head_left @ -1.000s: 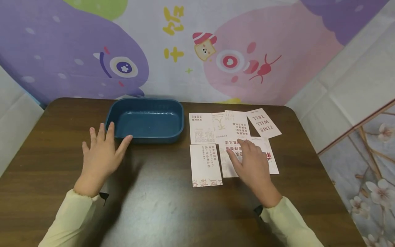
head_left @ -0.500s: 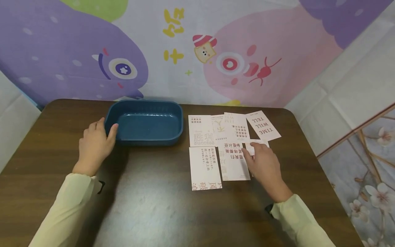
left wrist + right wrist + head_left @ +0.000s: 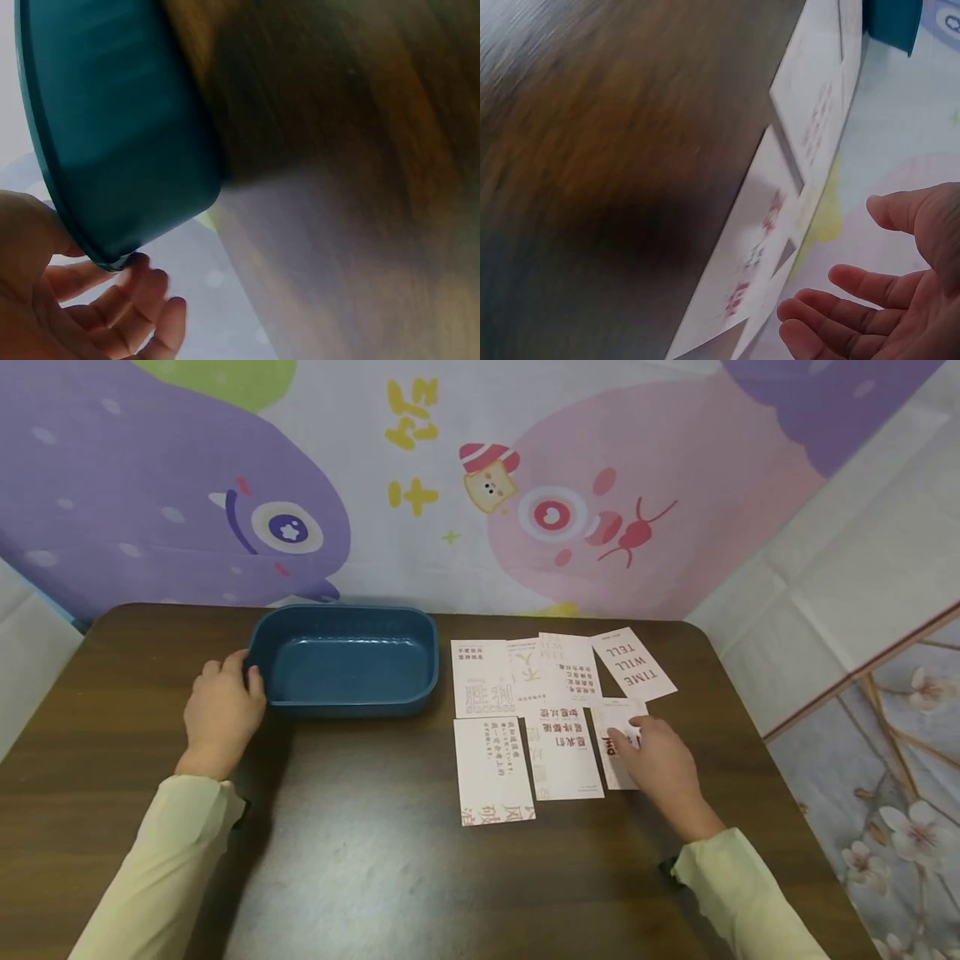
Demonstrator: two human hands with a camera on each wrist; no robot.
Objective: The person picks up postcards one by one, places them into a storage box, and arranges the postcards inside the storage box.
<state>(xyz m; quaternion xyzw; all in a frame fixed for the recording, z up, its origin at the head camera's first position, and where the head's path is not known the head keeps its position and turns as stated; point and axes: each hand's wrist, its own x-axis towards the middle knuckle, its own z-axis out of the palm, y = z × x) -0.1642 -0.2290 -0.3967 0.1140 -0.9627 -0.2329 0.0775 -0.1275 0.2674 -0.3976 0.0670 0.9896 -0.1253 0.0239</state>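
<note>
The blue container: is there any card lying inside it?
No, the visible cards all lie on the brown table, beside the blue container.

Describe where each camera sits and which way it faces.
Head: on the person's head, facing forward and down over the table; sleeves, left hand and right hand show.
Left wrist: on that wrist, facing the outer wall of the blue tray; the left hand shows at lower left.
Right wrist: on that wrist, facing the cards and backdrop; the right hand shows at lower right.
Shared: head and right wrist both show cards and tray.
</note>
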